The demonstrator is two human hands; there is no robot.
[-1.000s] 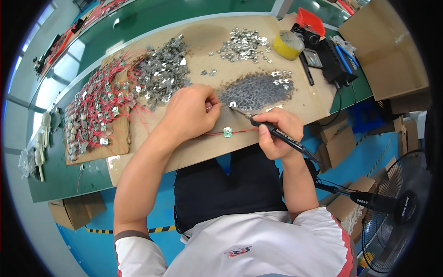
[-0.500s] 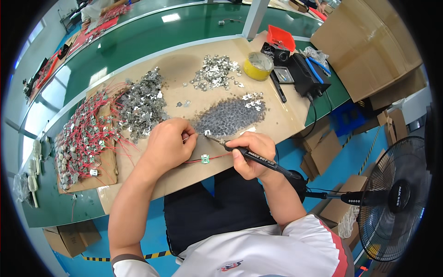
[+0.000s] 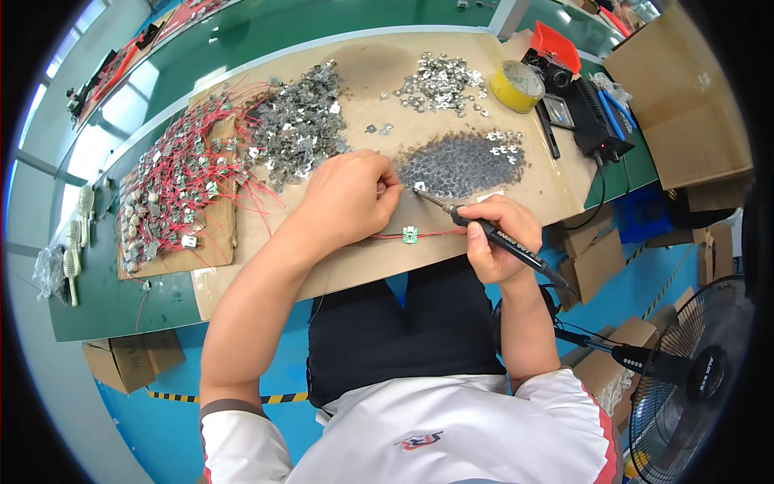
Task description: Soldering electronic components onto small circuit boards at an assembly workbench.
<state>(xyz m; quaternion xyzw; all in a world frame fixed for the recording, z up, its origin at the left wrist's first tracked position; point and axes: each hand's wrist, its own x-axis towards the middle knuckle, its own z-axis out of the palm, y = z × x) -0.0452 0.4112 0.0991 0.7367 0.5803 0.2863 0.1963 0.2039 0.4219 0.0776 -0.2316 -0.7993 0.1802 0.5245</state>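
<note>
My right hand (image 3: pixel 506 230) grips a black soldering iron (image 3: pixel 520 252), its metal tip pointing left. That tip is close to a small shiny metal tab (image 3: pixel 418 186) beside the left fingertips; whether they touch I cannot tell. My left hand (image 3: pixel 351 198) is closed in a pinch, and a thin grey strand of solder wire (image 3: pixel 329 278) trails below its wrist. The pinched end is mostly hidden by the fingers. Just nearer than the tip lies a small green circuit board (image 3: pixel 410 235) with red wires running out to both sides, toward each hand.
Beyond my hands lies a dark bed of small metal pieces (image 3: pixel 459 165). Heaps of metal tabs (image 3: pixel 302 121) and red-wired boards (image 3: pixel 173 173) fill the left. A yellow tape roll (image 3: pixel 518 86), soldering station (image 3: pixel 592 121) and red tray (image 3: pixel 556 47) stand far right; a fan (image 3: pixel 693 379) is nearer.
The whole scene has shifted right and upward in the picture as the view moved. Both hands keep their grips, with the iron's tip still by the left fingertips.
</note>
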